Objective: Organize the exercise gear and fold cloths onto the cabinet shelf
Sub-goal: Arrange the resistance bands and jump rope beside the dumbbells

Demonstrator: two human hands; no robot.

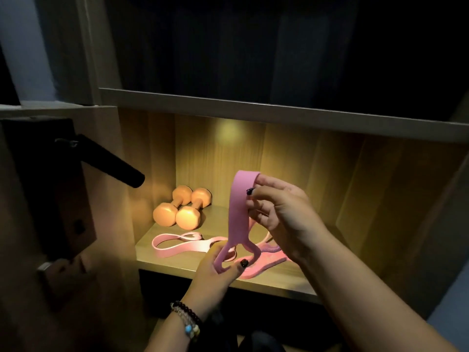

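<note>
Flat pink rubber resistance band (237,212) held upright above wooden shelf (253,271): right hand (281,212) pinches top, left hand (219,265) grips bottom loops.

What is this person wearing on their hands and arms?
Both forearms are bare, no sleeves in view. The left wrist carries bead bracelets: one strand of dark beads, one with pale and blue beads. The left hand and right hand each show a thumbnail painted dark. No rings or gloves show.
</note>
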